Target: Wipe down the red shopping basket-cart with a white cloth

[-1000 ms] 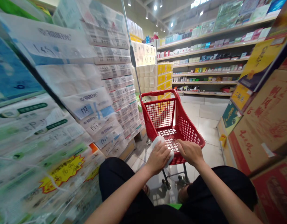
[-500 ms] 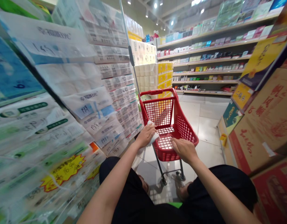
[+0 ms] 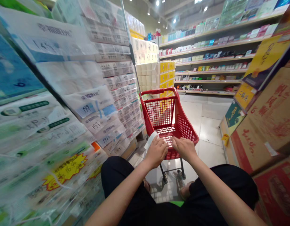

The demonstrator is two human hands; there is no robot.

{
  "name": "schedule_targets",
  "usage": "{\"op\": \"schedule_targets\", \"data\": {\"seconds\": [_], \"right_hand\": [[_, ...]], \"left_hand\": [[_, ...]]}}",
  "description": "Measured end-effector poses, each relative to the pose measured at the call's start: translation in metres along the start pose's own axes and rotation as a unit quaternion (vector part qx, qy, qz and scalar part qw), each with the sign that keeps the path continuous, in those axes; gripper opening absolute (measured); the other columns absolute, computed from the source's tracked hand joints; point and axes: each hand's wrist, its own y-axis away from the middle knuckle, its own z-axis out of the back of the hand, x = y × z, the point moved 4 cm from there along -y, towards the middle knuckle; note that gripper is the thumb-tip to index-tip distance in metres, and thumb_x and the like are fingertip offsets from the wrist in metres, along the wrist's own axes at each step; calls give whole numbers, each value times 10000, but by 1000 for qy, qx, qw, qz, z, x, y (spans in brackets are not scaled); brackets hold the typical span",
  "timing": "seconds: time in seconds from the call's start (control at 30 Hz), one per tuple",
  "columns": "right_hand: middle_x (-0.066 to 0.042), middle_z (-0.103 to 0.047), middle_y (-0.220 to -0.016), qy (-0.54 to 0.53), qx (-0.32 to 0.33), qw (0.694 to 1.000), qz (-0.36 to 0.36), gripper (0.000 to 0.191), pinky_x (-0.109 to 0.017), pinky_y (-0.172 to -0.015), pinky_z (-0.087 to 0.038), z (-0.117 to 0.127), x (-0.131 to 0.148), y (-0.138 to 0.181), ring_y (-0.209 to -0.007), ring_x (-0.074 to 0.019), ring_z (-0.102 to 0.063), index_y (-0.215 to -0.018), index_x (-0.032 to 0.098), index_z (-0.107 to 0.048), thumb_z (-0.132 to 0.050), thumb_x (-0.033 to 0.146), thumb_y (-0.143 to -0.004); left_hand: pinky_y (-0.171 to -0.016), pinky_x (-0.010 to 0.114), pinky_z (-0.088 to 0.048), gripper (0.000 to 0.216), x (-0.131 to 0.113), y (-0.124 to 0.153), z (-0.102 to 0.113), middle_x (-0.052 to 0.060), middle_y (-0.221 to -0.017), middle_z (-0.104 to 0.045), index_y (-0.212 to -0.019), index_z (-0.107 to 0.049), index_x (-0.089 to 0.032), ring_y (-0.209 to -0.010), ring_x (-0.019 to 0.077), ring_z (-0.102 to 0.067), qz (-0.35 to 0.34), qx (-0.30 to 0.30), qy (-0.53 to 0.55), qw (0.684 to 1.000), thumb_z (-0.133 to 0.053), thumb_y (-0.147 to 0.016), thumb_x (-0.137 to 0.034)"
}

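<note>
A red plastic shopping cart point(image 3: 186, 124) stands in front of my knees, its basket of open mesh. My left hand point(image 3: 157, 151) is over the cart's near left corner, its fingers closed on a white wipe point(image 3: 150, 140). One flap of the wipe sticks out on the hand's left side; the rest is hidden under the palm. Close beside it, my right hand point(image 3: 185, 148) rests on the near rim of the cart, fingers bent over the edge. Its fingertips almost meet those of my left hand.
Stacked tissue packs point(image 3: 88, 103) rise along the left, with a thin metal pole point(image 3: 132, 53) before them. Cardboard cartons point(image 3: 267, 125) line the right. Shelves of boxed goods point(image 3: 206, 59) stand at the back. The cart's wheels point(image 3: 165, 179) sit between my feet.
My left hand has moved from the cart's left side rim toward me and right, nearer my right hand, carrying the wipe. The cart and right hand have shifted slightly left.
</note>
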Motion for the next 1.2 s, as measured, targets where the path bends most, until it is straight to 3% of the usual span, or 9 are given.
{"op": "schedule_targets", "data": {"seconds": [0.17, 0.3, 0.47, 0.67, 0.8, 0.93, 1.1, 1.2], "right_hand": [[-18, -692, -750, -8, 35, 999, -1, 392, -292, -580, -210, 3, 1, 0, -720, -165, -595, -928, 231, -617, -272, 403, -1001], [-12, -695, -762, -23, 72, 997, 4, 429, -282, -592, -258, 8, -20, -1, -700, -167, -602, -988, 249, -626, -281, 504, -983], [-41, -671, -713, -15, 36, 998, 58, 506, -307, -799, -324, 17, -52, 8, -762, -170, -595, -711, 208, -598, -261, 453, -998], [-21, -649, -648, 6, -5, 999, 43, 474, -322, -758, -301, 15, -41, 14, -638, -151, -566, -687, 204, -559, -278, 416, -1003], [-28, -671, -736, -35, -17, 998, 51, 403, -331, -777, -329, 13, -19, 12, -701, -156, -584, -813, 200, -596, -305, 407, -1000], [-54, -677, -1041, -86, -13, 989, 119, 336, -374, -944, -374, 10, -5, 12, -992, -197, -584, -1127, 225, -589, -359, 422, -981], [-30, -500, -1398, -78, -45, 989, 116, 407, -474, -1172, -179, 0, -11, 11, -1360, -216, -347, -1365, 263, -449, -340, 361, -986], [-27, -377, -1497, -92, -46, 992, 80, 472, -465, -1189, -182, -9, -8, 8, -1433, -218, -204, -1421, 237, -387, -350, 395, -978]], "left_hand": [[-1184, 459, -198, 185, -3, 3, -6, 23, -949, -564, -951, -560, -215, -1025, 178, -511, -21, 8, -18, 1000, -389, -972, -282], [-1165, 468, -217, 200, 7, 1, -7, 13, -911, -563, -913, -554, -219, -985, 176, -509, -63, 26, 3, 998, -385, -976, -305], [-1142, 457, -234, 233, 17, -6, -11, 23, -925, -581, -914, -570, -207, -999, 179, -509, -110, 48, 23, 992, -396, -977, -348], [-1156, 437, -228, 256, 35, -7, -7, 41, -997, -602, -965, -584, -206, -1073, 184, -504, -129, 50, 35, 990, -398, -978, -381], [-1182, 437, -209, 236, 59, -2, 5, 33, -1065, -601, -976, -593, -225, -1124, 180, -505, -98, 50, 38, 993, -404, -973, -367], [-1171, 417, -257, 285, 91, -2, 10, 30, -1116, -597, -971, -595, -230, -1254, 176, -442, -38, 28, 34, 998, -320, -988, -304], [-1152, 436, -292, 317, 117, -6, -3, 67, -1087, -598, -945, -575, -207, -1317, 194, -390, 67, -50, -19, 996, -265, -990, -254], [-1144, 484, -287, 262, 112, -9, -17, 85, -1083, -592, -958, -553, -203, -1289, 224, -423, 123, -104, -49, 986, -299, -986, -262]]}}
